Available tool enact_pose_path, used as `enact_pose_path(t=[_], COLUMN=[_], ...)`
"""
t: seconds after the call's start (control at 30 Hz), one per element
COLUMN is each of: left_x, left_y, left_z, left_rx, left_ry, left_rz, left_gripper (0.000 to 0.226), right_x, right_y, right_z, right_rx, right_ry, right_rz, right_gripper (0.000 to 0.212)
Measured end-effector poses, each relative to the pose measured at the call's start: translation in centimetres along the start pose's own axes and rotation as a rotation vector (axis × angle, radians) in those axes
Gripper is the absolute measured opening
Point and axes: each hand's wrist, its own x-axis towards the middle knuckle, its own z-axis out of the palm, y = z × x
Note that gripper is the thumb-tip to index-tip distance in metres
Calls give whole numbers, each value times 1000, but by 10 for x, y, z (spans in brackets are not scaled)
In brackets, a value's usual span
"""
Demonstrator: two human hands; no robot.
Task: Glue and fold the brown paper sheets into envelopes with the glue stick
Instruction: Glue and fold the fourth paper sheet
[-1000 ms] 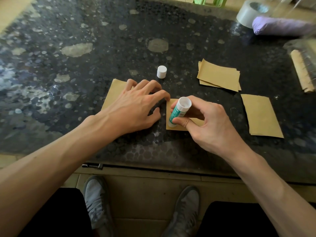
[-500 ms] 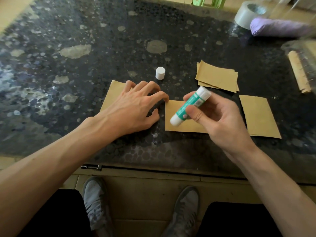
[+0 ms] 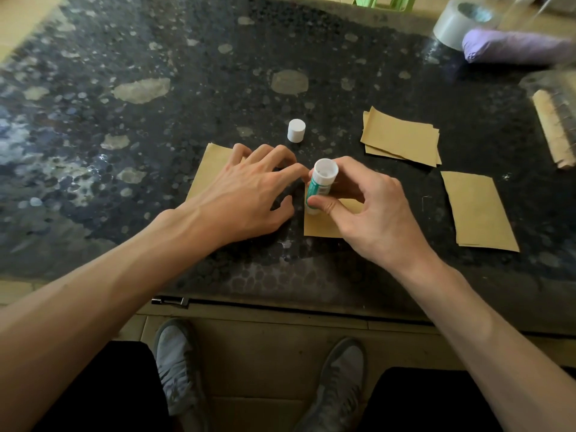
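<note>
Left hand (image 3: 246, 198): fingers spread, arched over sheet (image 3: 204, 169) | Right hand (image 3: 374, 213): thumb and fingers pinch glue stick (image 3: 321, 185), near upright, open end up, over second sheet (image 3: 321, 227) under fingers | Cap (image 3: 296, 130): off, just beyond left fingertips.

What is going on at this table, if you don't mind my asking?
A person is gluing brown paper for envelopes. The right hand grips the glue stick upright, its lower end at the left edge of a brown sheet. The left hand rests spread on more brown paper beside it. The white cap stands on the table beyond, and a stack of sheets and a folded piece lie to the right.
</note>
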Motion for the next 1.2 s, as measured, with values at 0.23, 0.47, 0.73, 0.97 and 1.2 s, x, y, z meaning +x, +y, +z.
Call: enact_pose_path(t=[0.23, 0.47, 0.73, 0.97, 1.2], left_x=[0, -1, -1, 0, -1], left_y=[-1, -1, -1, 0, 0], left_z=[1, 1, 1, 0, 0], left_rx=[-16, -7, 1, -2, -10], left_ry=[15, 15, 20, 7, 16], left_rz=[15, 9, 9, 5, -4], left_gripper=[40, 42, 40, 41, 40], right_x=[-3, -7, -12, -15, -26], right_y=[0, 1, -3, -6, 0], right_z=[-3, -7, -10, -14, -20], right_rx=[0, 35, 31, 62, 391], right_ry=[11, -82, -174, -209, -195], right_rz=[12, 22, 9, -8, 109], right_gripper=[39, 33, 32, 30, 28])
